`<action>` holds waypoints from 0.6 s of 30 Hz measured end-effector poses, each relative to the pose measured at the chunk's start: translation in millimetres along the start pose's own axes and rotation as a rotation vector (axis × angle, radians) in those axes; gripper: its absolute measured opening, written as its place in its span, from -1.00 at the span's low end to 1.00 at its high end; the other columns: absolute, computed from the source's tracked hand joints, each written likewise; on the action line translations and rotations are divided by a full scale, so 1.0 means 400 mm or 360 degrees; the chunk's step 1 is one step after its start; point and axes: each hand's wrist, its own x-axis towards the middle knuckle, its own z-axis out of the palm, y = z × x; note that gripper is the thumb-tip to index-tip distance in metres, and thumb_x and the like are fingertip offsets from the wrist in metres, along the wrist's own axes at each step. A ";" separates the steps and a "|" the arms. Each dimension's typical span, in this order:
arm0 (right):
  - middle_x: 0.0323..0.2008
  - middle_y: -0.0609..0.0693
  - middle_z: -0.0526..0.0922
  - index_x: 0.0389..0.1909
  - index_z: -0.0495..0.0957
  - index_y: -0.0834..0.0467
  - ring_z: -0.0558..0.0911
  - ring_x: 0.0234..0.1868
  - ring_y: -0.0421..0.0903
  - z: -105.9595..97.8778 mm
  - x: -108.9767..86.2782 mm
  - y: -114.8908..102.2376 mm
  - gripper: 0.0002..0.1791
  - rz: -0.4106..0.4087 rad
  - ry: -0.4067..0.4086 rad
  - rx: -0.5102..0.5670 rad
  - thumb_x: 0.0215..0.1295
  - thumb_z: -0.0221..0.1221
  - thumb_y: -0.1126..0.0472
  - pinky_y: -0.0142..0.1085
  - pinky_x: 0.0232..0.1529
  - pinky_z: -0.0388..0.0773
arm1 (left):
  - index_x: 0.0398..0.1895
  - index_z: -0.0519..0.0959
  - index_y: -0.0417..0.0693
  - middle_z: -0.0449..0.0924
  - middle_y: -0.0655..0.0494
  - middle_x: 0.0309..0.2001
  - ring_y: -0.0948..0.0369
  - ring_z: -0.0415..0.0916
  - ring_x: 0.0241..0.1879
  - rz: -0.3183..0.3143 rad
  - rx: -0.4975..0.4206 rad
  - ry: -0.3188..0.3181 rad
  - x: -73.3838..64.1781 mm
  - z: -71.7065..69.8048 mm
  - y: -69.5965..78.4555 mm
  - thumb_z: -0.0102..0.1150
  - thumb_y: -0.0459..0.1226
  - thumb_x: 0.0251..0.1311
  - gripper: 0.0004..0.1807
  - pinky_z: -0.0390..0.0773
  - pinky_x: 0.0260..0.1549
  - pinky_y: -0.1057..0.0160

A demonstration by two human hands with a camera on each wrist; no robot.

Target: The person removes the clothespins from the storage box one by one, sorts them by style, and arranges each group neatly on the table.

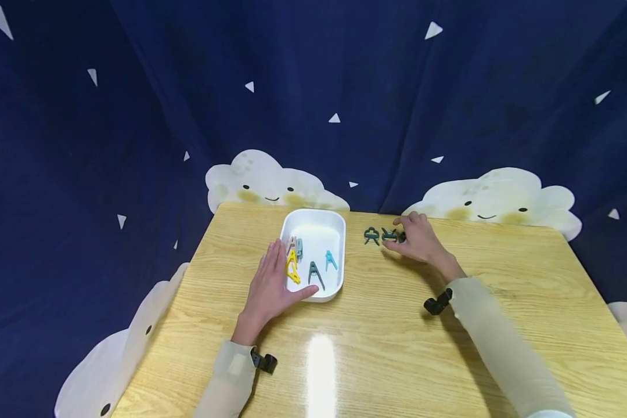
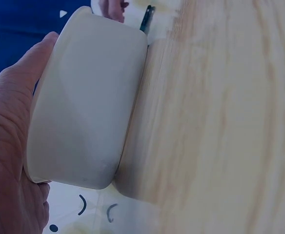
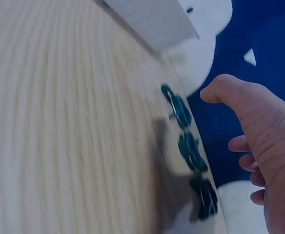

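My left hand (image 1: 269,284) lies along the left side of a white plastic tub (image 1: 335,217), fingers straight, thumb reaching over its front rim. Inside the tub are a yellow clip (image 1: 292,274), a dark green spring clip (image 1: 314,273), a light blue clip (image 1: 331,259), a grey clip (image 1: 299,248) and a pale pink clip (image 1: 292,241). Right of the tub, my right hand (image 1: 417,239) hovers over a row of dark green clips (image 3: 192,152), thumb and fingers spread apart. In the right wrist view nothing is between thumb and fingers.
The wooden table (image 1: 386,348) ends just behind the green clips, at a dark blue curtain (image 1: 303,69) with white triangles and clouds. A black wrist camera (image 1: 439,303) sits on the right wrist, another camera (image 1: 265,363) on the left.
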 end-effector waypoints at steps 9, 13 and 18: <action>-0.06 0.19 0.49 0.20 0.58 0.26 0.35 -0.05 0.16 0.021 0.032 -0.114 -0.20 -0.0114 -0.0026 0.0055 0.13 0.40 -0.25 0.02 0.00 0.37 | 0.71 -0.19 -0.16 -0.36 0.01 0.72 0.09 -0.39 0.69 0.0005 -0.0009 -0.0004 0.000 0.001 -0.002 0.08 0.67 -0.08 0.54 -0.13 0.63 -0.02; -0.04 0.19 0.51 0.22 0.60 0.24 0.34 -0.06 0.13 0.024 0.050 -0.169 -0.21 -0.0173 -0.0035 0.0092 0.14 0.40 -0.26 0.00 -0.03 0.36 | 0.71 -0.21 -0.14 -0.35 0.00 0.72 0.07 -0.37 0.69 0.0008 -0.0003 -0.0005 0.001 0.002 -0.003 0.06 0.67 -0.07 0.53 -0.13 0.63 -0.01; -0.07 0.17 0.49 0.20 0.62 0.23 0.31 -0.12 0.08 0.036 0.074 -0.225 -0.24 -0.0242 -0.0047 0.0136 0.18 0.40 -0.26 -0.10 -0.11 0.32 | 0.71 -0.20 -0.15 -0.36 0.01 0.72 0.02 -0.32 0.69 0.0018 0.0007 0.0009 0.003 0.003 -0.003 0.05 0.68 -0.07 0.53 -0.13 0.63 0.00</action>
